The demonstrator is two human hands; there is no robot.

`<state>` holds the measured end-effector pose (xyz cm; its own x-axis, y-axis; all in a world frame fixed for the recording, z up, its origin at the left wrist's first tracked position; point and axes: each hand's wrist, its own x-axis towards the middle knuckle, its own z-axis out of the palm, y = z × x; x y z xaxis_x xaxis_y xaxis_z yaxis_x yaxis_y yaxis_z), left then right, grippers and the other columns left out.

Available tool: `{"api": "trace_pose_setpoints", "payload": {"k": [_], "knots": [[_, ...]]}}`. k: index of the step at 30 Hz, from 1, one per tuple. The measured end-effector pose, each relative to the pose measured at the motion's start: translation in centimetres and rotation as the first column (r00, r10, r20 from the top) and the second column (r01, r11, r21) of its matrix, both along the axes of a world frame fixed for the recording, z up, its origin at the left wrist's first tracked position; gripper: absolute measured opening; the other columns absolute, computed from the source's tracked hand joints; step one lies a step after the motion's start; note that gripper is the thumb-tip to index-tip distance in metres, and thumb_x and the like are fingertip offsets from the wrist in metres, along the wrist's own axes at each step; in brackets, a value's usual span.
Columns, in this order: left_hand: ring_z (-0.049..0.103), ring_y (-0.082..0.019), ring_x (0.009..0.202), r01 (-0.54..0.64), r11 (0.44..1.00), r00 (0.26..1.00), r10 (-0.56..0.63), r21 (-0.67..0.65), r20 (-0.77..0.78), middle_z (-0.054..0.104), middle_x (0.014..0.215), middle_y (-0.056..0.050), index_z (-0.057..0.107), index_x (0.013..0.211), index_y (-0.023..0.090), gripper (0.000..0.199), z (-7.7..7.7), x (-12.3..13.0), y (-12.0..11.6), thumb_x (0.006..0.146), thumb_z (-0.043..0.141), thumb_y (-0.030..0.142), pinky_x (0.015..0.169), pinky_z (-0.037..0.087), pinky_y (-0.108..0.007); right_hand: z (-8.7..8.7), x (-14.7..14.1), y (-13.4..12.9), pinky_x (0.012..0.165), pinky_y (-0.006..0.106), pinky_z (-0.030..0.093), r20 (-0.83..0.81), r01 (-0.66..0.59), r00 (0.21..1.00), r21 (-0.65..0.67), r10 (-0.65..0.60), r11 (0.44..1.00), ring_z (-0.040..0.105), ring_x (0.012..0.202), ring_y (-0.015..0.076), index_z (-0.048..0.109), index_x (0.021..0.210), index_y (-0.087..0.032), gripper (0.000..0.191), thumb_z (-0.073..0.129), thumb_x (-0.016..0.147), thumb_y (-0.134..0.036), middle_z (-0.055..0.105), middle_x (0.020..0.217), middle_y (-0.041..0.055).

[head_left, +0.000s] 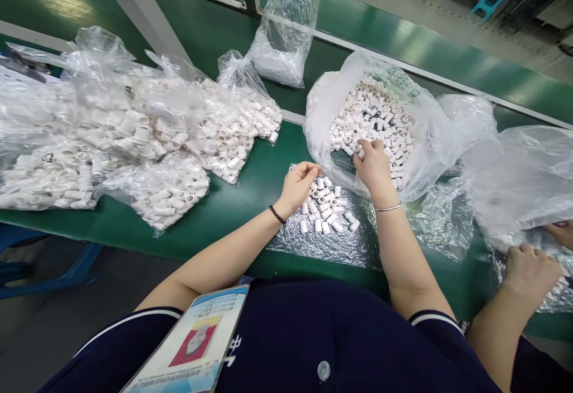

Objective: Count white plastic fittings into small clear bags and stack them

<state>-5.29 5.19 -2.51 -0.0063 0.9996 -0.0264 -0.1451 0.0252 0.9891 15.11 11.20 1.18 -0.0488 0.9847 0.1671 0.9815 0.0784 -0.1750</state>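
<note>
Small white tubular pieces (326, 206) lie in a loose group on a flat clear plastic bag (322, 248) in front of me. My left hand (301, 185) is at the upper left edge of this group, fingers pinched together; whatever may be between the fingertips is too small to make out. My right hand (373, 163) reaches into a large open translucent bag (353, 76) holding many similar white pieces (380, 106). Its thumb and index finger are apart, with the fingertips at the near left of the pieces, and I see nothing held.
Filled clear bags (165, 187) crowd the left of the green table (250, 214). A transparent bag (286, 28) stands behind. Crumpled plastic (443, 220) lies to the right, where another person's hand (532, 270) works beside a large bag (528, 172).
</note>
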Motion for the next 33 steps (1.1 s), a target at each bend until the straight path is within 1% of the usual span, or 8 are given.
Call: {"api": "trace_pose_setpoints", "payload": {"k": [8, 12, 17, 22, 25, 28, 30, 33], "knots": [[0.065, -0.018, 0.093, -0.051, 0.997, 0.997, 0.053, 0.050, -0.054, 0.069, 0.095, -0.006, 0.068, 0.090, 0.019, 0.011, 0.1, -0.1, -0.1, 0.089, 0.058, 0.024, 0.087, 0.052, -0.033, -0.3, -0.3, 0.9, 0.075, 0.038, 0.046, -0.013, 0.022, 1.000, -0.026, -0.022, 0.999, 0.058, 0.089, 0.0278, 0.067, 0.106, -0.014, 0.032, 0.046, 0.082, -0.006, 0.057, 0.111, 0.0177], [0.062, -0.019, 0.106, -0.068, 0.991, 0.994, 0.077, 0.111, -0.080, 0.064, 0.112, -0.008, 0.068, 0.098, 0.020, 0.016, 0.5, 0.1, -0.4, 0.084, 0.061, 0.016, 0.089, 0.053, -0.031, 0.3, -0.5, -1.0, 0.087, 0.043, 0.049, -0.266, -0.042, 0.963, -0.035, 0.031, 0.998, 0.060, 0.094, 0.0281, 0.068, 0.098, -0.016, 0.019, 0.064, 0.079, -0.017, 0.066, 0.104, 0.0138], [0.062, -0.020, 0.111, 0.070, 0.986, 0.996, -0.063, 0.154, -0.056, 0.063, 0.124, -0.007, 0.071, 0.111, 0.024, 0.036, 1.0, 0.4, -1.2, 0.078, 0.065, 0.009, 0.093, 0.055, -0.033, 1.7, -2.8, -4.2, 0.078, 0.039, 0.054, -0.617, -0.293, 0.771, -0.129, 0.155, 0.947, 0.063, 0.082, 0.0211, 0.067, 0.097, -0.021, 0.022, 0.071, 0.080, -0.034, 0.070, 0.091, 0.0047], [0.065, -0.022, 0.111, 0.106, 0.994, 0.987, -0.109, 0.032, 0.115, 0.071, 0.116, -0.007, 0.073, 0.105, 0.022, 0.028, 1.0, 0.6, -1.1, 0.081, 0.066, 0.010, 0.101, 0.053, -0.039, 2.6, -4.1, -5.4, 0.071, 0.036, 0.058, -0.753, -0.354, 0.653, -0.210, 0.080, 0.912, 0.066, 0.080, 0.0188, 0.062, 0.104, -0.019, 0.033, 0.073, 0.078, -0.035, 0.070, 0.103, 0.0072], [0.071, -0.019, 0.096, 0.110, 0.991, 0.970, -0.091, -0.072, 0.226, 0.074, 0.102, -0.007, 0.068, 0.105, 0.018, 0.019, 1.2, 0.5, -0.6, 0.087, 0.063, 0.013, 0.097, 0.056, -0.040, 2.1, -3.8, -5.5, 0.077, 0.038, 0.061, -0.833, -0.416, 0.549, -0.200, 0.069, 0.887, 0.069, 0.090, 0.0201, 0.057, 0.114, -0.019, 0.038, 0.069, 0.080, -0.031, 0.067, 0.118, 0.0113], [0.074, -0.017, 0.092, 0.144, 0.972, 0.931, -0.071, -0.183, 0.358, 0.074, 0.099, -0.007, 0.064, 0.102, 0.016, 0.013, 1.6, 0.3, -0.2, 0.094, 0.054, 0.013, 0.097, 0.056, -0.038, 1.3, -3.4, -5.5, 0.086, 0.040, 0.060, -0.880, -0.411, 0.473, -0.176, 0.044, 0.895, 0.070, 0.095, 0.0195, 0.053, 0.116, -0.020, 0.029, 0.057, 0.089, -0.028, 0.070, 0.111, 0.0105], [0.074, -0.017, 0.093, 0.182, 0.952, 0.900, -0.061, -0.245, 0.431, 0.074, 0.098, -0.008, 0.063, 0.100, 0.015, 0.015, 1.8, 0.2, -0.1, 0.098, 0.048, 0.015, 0.098, 0.056, -0.039, 0.9, -3.2, -5.6, 0.086, 0.040, 0.060, -0.879, -0.391, 0.475, -0.176, 0.035, 0.903, 0.070, 0.091, 0.0187, 0.053, 0.119, -0.019, 0.028, 0.052, 0.093, -0.029, 0.070, 0.107, 0.0097], [0.074, -0.017, 0.091, 0.236, 0.925, 0.856, -0.053, -0.298, 0.515, 0.074, 0.095, -0.009, 0.064, 0.098, 0.014, 0.023, 2.1, 0.2, -0.1, 0.102, 0.042, 0.019, 0.101, 0.055, -0.039, 0.7, -2.7, -5.7, 0.078, 0.040, 0.060, -0.801, -0.347, 0.595, -0.184, 0.064, 0.920, 0.068, 0.079, 0.0174, 0.057, 0.122, -0.019, 0.032, 0.052, 0.095, -0.034, 0.067, 0.108, 0.0103]]}}
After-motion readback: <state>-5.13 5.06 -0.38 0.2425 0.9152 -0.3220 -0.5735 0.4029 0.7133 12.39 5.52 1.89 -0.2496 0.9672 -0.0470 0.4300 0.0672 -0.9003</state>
